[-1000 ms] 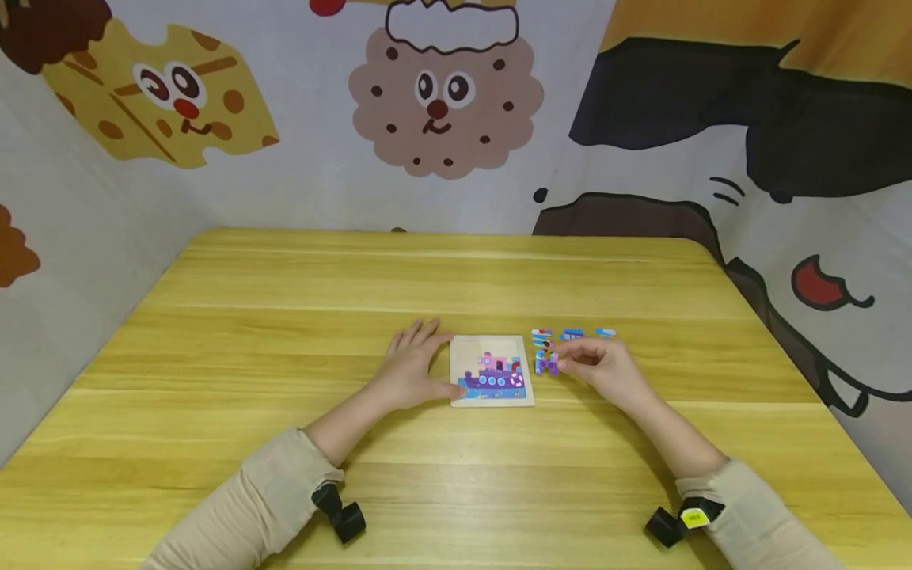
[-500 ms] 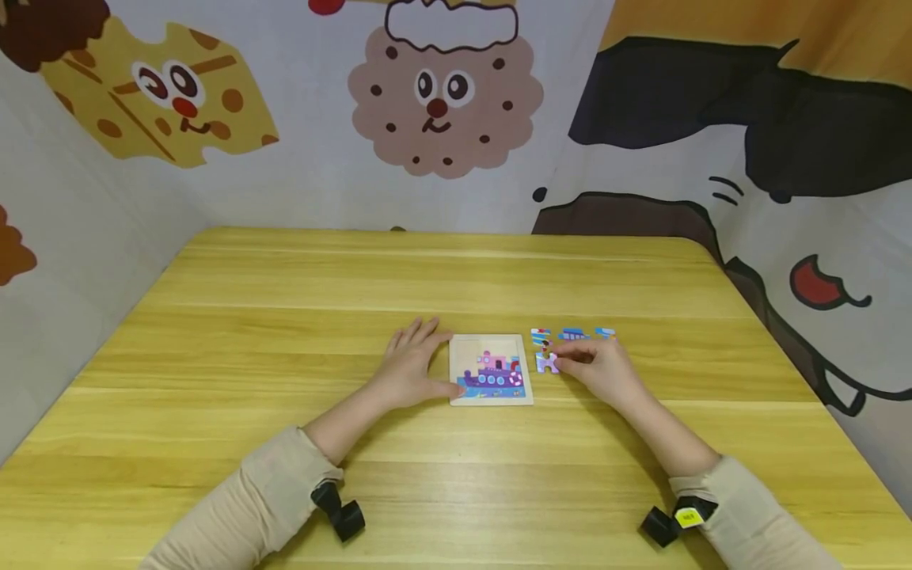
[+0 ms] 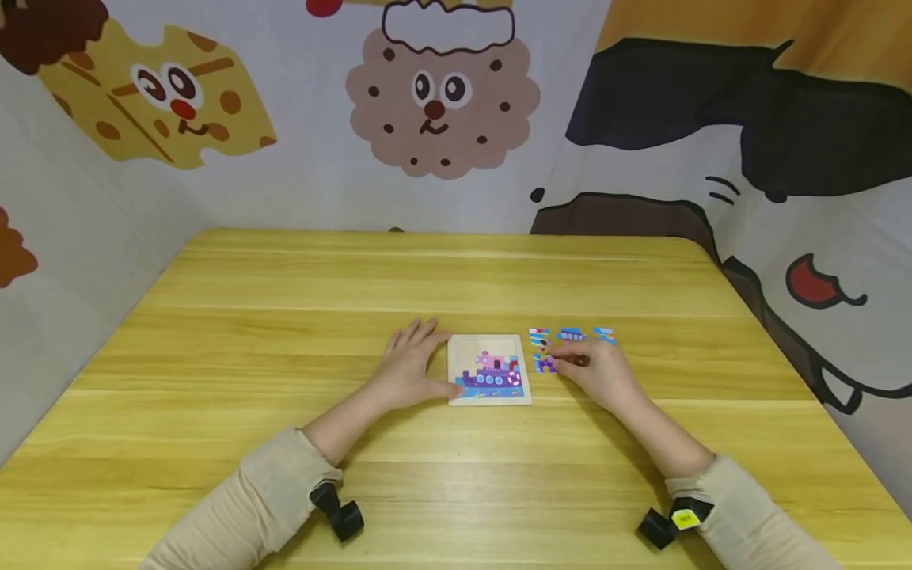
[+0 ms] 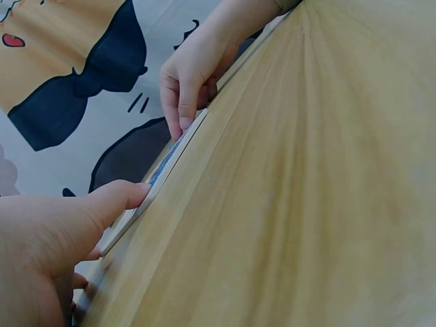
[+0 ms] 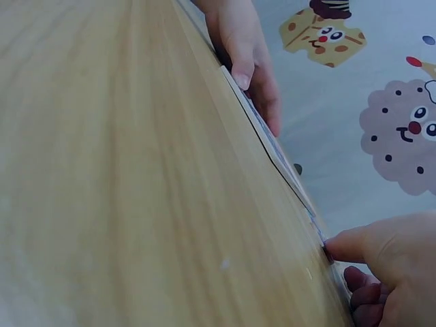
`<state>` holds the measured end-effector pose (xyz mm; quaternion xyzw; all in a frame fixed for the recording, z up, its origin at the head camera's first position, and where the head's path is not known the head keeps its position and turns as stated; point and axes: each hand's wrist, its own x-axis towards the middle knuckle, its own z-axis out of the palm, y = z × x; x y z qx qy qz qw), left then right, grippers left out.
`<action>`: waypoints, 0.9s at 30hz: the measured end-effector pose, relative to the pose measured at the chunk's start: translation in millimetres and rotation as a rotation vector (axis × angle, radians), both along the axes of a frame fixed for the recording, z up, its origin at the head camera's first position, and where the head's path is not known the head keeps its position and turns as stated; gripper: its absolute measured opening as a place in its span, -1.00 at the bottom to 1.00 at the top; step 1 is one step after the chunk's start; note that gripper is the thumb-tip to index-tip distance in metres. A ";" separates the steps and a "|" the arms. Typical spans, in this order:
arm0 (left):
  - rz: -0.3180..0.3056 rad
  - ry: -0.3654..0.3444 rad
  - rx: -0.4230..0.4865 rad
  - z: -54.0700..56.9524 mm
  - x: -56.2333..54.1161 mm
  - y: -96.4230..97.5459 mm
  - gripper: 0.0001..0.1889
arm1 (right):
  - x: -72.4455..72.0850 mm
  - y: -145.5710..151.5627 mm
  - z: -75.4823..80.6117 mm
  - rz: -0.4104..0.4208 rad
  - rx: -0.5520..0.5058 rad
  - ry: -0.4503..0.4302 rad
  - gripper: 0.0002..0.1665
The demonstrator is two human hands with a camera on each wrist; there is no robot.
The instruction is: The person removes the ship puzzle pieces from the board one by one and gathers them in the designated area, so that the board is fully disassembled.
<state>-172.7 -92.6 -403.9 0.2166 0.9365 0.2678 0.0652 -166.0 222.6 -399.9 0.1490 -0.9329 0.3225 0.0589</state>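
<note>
A square puzzle board (image 3: 490, 401) with a pale rim lies on the table, showing a purple and pink ship over blue water. My left hand (image 3: 408, 370) is spread at its left side. The thumb rests on the lower left corner and the index fingertip is at the upper left corner. Just right of the board, my right hand (image 3: 602, 372) pinches a small purple puzzle piece (image 3: 545, 365) between thumb and index finger, low over the table. In the right wrist view, the right thumb (image 5: 347, 245) presses at the piece's edge; the other fingers are curled under.
More loose puzzle pieces lie behind the right hand: a striped one (image 3: 539, 336), a blue one (image 3: 571, 334) and a partly covered blue and white one (image 3: 602, 332). The wooden table (image 3: 321, 277) reaches back to a cartoon-printed cloth (image 3: 299, 190).
The purple piece tilts and catches light half a second ago, then looks darker and flatter now. My right hand shifts slightly left. The left hand and board stay put.
</note>
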 end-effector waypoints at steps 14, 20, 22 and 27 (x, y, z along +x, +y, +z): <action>-0.011 0.018 -0.002 0.0 2.5 0.7 -0.03 | 0.5 1.3 -0.5 -0.009 -0.105 0.049 -0.80; -0.020 0.019 0.006 -1.3 2.5 -0.4 -0.02 | 2.1 0.6 0.8 -0.036 -0.131 0.033 -0.79; -0.021 0.018 0.007 -1.8 2.2 -0.7 -0.02 | 2.1 0.4 1.1 -0.038 -0.142 0.031 -0.79; -0.019 0.022 0.006 -3.3 1.5 -2.0 -0.01 | 1.8 -0.7 2.0 -0.038 -0.166 0.054 -0.81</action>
